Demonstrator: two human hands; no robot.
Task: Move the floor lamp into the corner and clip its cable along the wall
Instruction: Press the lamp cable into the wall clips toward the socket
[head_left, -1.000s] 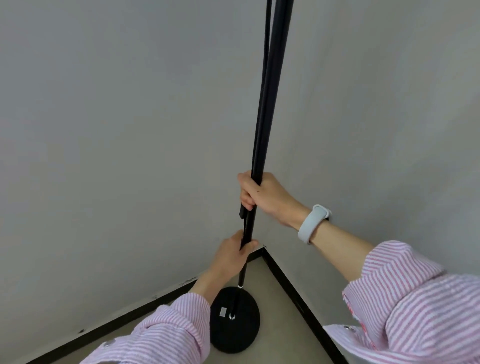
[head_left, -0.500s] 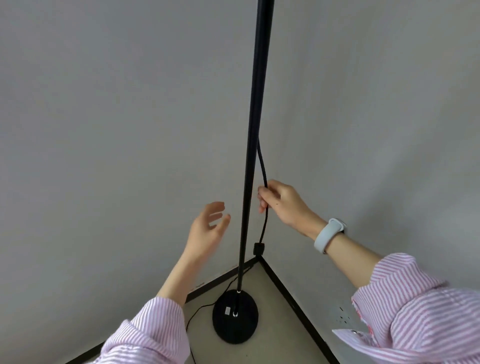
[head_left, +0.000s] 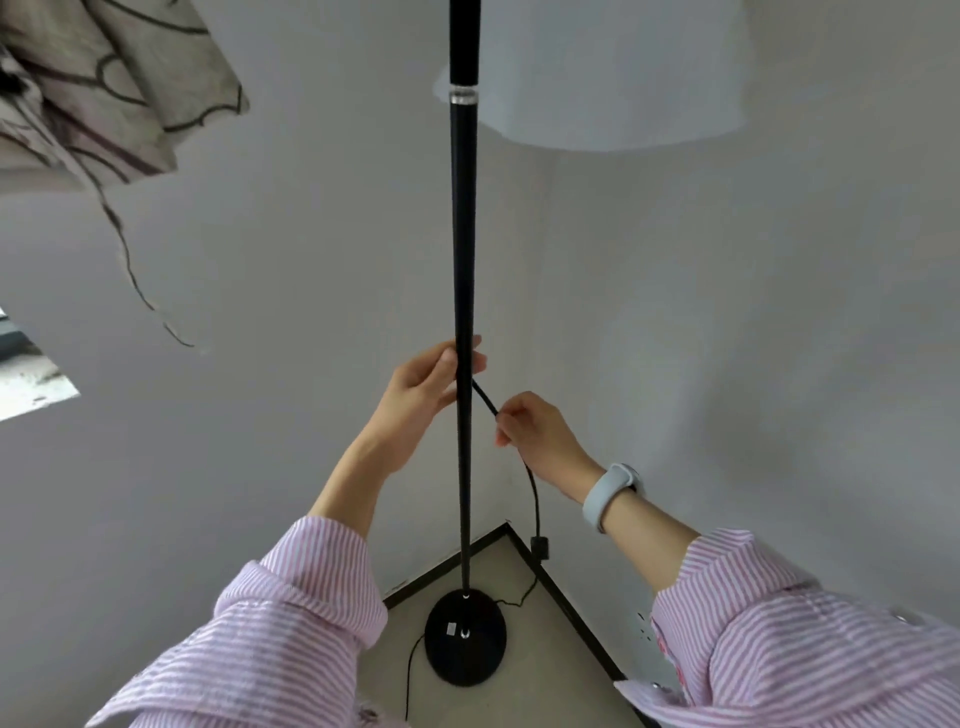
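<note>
Left hand (head_left: 423, 387) fingers wrap lamp pole (head_left: 464, 291) | right hand (head_left: 535, 434) fingers pinch cable (head_left: 532, 486)

Home room corner (floor lamp (head_left: 464, 312), curtain (head_left: 104, 88))

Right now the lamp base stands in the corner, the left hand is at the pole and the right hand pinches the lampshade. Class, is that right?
Not quite. The head view shows the right hand pinching the black cable, not the lampshade. The lamp base stands in the corner, with the left hand at the pole.
</note>
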